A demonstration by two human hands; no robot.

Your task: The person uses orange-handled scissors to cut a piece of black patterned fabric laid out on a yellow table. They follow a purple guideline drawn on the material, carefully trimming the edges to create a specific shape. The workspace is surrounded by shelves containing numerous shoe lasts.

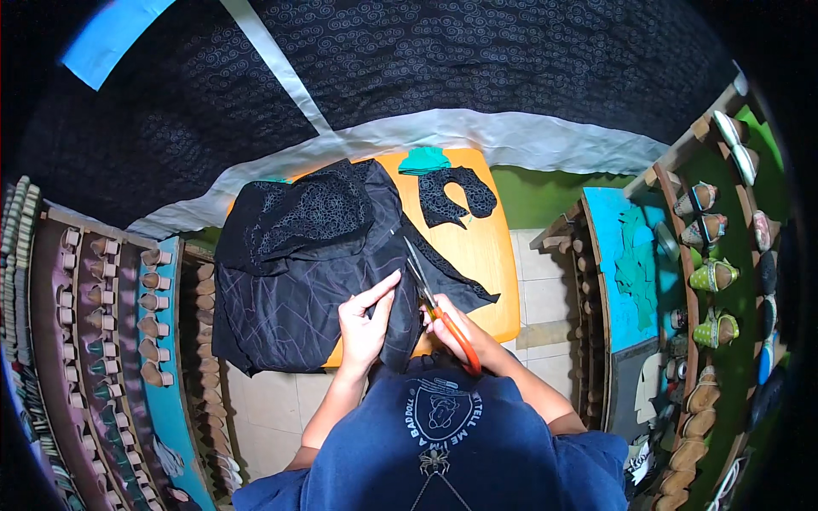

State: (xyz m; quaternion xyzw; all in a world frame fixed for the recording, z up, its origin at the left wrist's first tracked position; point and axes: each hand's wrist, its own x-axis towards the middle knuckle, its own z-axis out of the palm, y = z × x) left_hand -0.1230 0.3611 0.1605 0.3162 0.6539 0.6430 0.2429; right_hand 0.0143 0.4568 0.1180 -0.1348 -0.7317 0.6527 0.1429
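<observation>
Black fabric (281, 311) with thin purple lines and a dark lace-patterned part lies bunched over a yellow-orange table (490, 281). My left hand (366, 324) pinches the fabric near its right edge, thumb and forefinger pointing up along it. In my right hand (449, 324) is a pair of scissors (457, 338) with orange handles. Their long metal blades point away from me and lie along the fabric's edge, just right of my left fingers. A narrow strip of black fabric (456, 277) spreads right of the blades.
A curved black patterned cutout (456, 196) and folded green cloth (423, 160) lie at the table's far right. Racks of wooden shoe lasts (153, 302) stand at left. At right, shelves hold shoes (716, 275), beside a blue surface with green scraps (633, 264). Dark patterned cloth hangs behind.
</observation>
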